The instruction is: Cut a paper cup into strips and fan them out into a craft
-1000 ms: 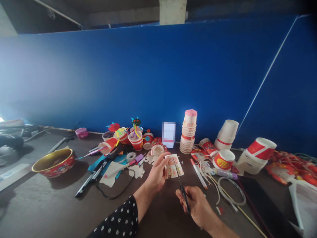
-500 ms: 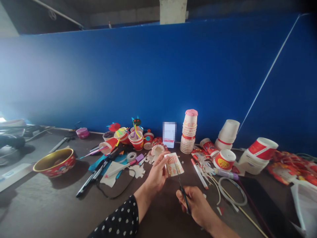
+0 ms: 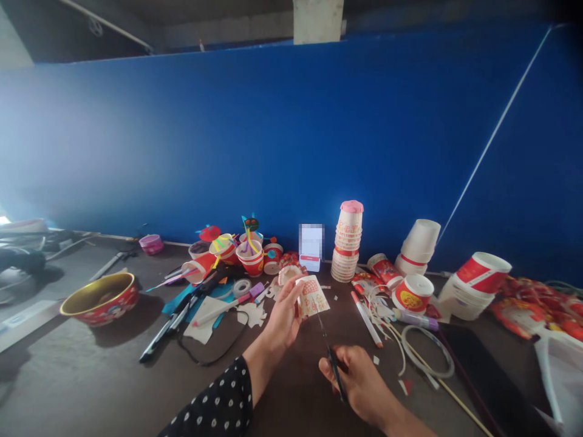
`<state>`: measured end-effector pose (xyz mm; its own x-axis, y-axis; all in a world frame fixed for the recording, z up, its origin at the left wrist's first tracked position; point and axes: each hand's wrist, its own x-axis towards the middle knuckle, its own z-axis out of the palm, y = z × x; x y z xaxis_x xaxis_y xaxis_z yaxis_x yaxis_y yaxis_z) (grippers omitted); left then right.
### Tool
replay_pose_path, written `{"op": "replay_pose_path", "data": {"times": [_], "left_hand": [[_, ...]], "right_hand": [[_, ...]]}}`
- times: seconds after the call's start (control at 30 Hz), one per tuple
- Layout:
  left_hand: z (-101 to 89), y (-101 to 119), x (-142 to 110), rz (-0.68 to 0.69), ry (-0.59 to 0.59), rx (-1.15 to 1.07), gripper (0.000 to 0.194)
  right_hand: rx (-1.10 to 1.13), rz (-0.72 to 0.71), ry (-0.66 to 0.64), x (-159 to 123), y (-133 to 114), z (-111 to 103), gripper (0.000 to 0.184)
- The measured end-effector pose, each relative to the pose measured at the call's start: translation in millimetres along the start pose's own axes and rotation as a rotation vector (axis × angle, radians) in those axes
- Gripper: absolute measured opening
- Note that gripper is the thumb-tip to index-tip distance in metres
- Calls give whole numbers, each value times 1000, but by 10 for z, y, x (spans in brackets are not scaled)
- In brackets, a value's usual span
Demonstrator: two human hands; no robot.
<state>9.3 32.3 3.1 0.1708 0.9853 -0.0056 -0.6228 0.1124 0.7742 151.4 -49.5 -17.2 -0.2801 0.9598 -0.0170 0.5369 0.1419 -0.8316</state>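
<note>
Paper: we have the printed paper (image 3: pixel 316 297) in our left hand (image 3: pixel 283 318), above the middle of the tabletop (image 3: pixel 291 394).
Left fingers: closed on the paper's left side.
Scissors: we point the black scissors (image 3: pixel 334 366) up at the paper's lower edge; whether the tips touch it, we cannot tell.
Right fingers: our right hand (image 3: pixel 357 381) has them wrapped around the scissors' handles.
Cups: beyond the paper we see a tall stack of cups (image 3: pixel 347 246), pink on top.
Marker: a white marker (image 3: pixel 367 320) lies near our right hand.
Bowl: a gold-lined bowl (image 3: pixel 102 312) sits far left, well apart from our hands.
Wall: we face a blue wall (image 3: pixel 273 139).
</note>
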Motion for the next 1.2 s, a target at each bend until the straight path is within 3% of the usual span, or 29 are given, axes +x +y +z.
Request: {"op": "replay_pose_path", "data": {"times": [0.5,1.2], "left_hand": [[52,-25,-34,23,-36,10,33],[61,-26,-26,-1,28,3,39]], "right_hand": [[23,3,18,-5,-43,-16,49],[199,25,-27,-12,-56,-50,50]]}}
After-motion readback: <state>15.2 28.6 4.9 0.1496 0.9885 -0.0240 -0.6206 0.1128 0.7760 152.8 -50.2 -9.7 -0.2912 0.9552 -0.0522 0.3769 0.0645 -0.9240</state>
